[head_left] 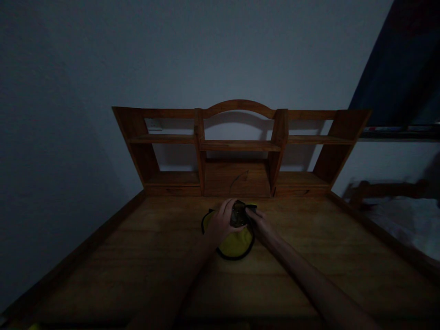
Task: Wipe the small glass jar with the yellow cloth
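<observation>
The left hand (222,219) curves in a rounded grip around a small dark, glossy object (238,215), which catches dull glints; from here I can't tell what it is. Just beside it, the right hand (261,223) has its fingers drawn narrow against the object's black edge, and I can't make out whether they pinch it or only touch it. Both hands are over a yellow piece (235,246) that looks like soft cloth, rounded in outline and bordered with a thick black band. It lies around the middle of the wooden tabletop (165,266), partly hidden by the hands, near the far edge.

The tabletop is pale, with faint streaks of grain and raised darker rims along its sides. Behind it stands a reddish-brown wooden shelf unit (240,145), boxy and open, with splayed sides and an arched rail over its middle bay. The wall (220,55) behind is flat and bluish-grey in the dim light. Off to the right, crumpled pale bedding (412,220) lies beside a dark wooden rail (388,189).
</observation>
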Motion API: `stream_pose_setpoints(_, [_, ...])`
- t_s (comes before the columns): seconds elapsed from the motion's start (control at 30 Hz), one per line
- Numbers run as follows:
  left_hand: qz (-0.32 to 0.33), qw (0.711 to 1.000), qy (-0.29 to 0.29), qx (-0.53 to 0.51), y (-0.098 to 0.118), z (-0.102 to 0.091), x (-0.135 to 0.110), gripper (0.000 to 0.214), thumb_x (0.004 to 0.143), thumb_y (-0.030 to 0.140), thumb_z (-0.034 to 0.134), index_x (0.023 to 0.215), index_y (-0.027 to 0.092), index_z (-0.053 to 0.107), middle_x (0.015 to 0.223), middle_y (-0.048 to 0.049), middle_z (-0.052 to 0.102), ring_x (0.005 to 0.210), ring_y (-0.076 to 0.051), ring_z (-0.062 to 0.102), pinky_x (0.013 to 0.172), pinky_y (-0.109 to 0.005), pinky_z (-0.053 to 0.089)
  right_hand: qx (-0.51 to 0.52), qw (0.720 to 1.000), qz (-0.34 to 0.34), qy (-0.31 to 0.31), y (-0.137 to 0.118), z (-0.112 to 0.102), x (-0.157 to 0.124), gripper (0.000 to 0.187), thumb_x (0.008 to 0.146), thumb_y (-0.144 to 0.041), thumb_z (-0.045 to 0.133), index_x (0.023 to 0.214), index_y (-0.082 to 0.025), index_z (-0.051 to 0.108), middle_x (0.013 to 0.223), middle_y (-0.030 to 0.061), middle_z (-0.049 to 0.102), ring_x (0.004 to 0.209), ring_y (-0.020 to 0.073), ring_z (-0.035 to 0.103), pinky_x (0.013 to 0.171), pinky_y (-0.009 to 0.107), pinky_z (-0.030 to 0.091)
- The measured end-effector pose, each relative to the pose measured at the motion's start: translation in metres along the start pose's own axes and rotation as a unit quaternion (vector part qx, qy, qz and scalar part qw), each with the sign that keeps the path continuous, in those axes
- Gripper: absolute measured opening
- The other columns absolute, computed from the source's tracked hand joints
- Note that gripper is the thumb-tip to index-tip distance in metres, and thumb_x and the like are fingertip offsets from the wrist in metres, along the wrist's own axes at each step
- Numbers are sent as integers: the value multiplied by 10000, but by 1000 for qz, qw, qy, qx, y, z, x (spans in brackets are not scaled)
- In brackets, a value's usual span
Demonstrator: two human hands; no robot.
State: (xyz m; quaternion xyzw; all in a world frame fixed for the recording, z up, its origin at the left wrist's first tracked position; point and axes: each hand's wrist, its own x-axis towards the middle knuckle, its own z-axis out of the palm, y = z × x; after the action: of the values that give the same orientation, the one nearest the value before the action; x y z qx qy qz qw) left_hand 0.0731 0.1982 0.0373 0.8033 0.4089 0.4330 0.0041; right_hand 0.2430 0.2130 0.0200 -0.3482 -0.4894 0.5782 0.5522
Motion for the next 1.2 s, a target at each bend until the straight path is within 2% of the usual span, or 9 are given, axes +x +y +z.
stream_pose_setpoints(0.1, [-17,1000,14,-16,3,-1,0,842,668,423,764,1356,241,314,1305,-102,468,1222,-274,493,1012,-425,458,81,995,47,-44,-5,2,0,341,715,-439,700,926,-171,684,940,71,708,893,233,643,827,346,483])
stream_pose_setpoints(0.3, [0,1000,15,-24,12,-4,0,839,677,446,755,1356,224,314,1309,-109,469,1237,-267,472,1053,-428,421,128,978,130,-105,-18,-4,-6,256,776,-337,571,929,-159,671,917,77,719,912,249,651,811,368,489])
stream_pose_setpoints(0.5, [4,999,25,-19,13,-3,0,838,683,463,749,1356,223,309,1309,-101,471,1241,-260,468,1062,-418,408,133,979,132,-83,-20,-6,-10,233,760,-300,520,892,-171,661,970,68,718,966,250,639,837,362,475])
stream_pose_setpoints(0.7, [-1,999,32,-18,13,-3,1,840,686,456,752,1357,220,305,1324,-103,460,1260,-260,450,1069,-410,399,156,974,148,-68,-18,-7,-9,222,745,-287,516,856,-174,672,931,54,722,917,239,644,844,356,469])
stream_pose_setpoints(0.93, [-7,999,31,-27,15,-3,2,828,691,419,755,1361,240,302,1328,-100,452,1259,-266,457,1074,-426,390,264,945,162,-109,-17,-5,-9,193,761,-220,574,903,-181,699,908,17,731,877,200,651,844,311,464])
stream_pose_setpoints(1.2, [-16,999,26,-25,15,-2,1,852,683,455,754,1370,238,299,1330,-93,448,1256,-252,452,1073,-397,395,275,943,161,-101,-14,-6,-4,153,777,-197,587,868,-177,708,880,6,737,841,183,651,838,297,461])
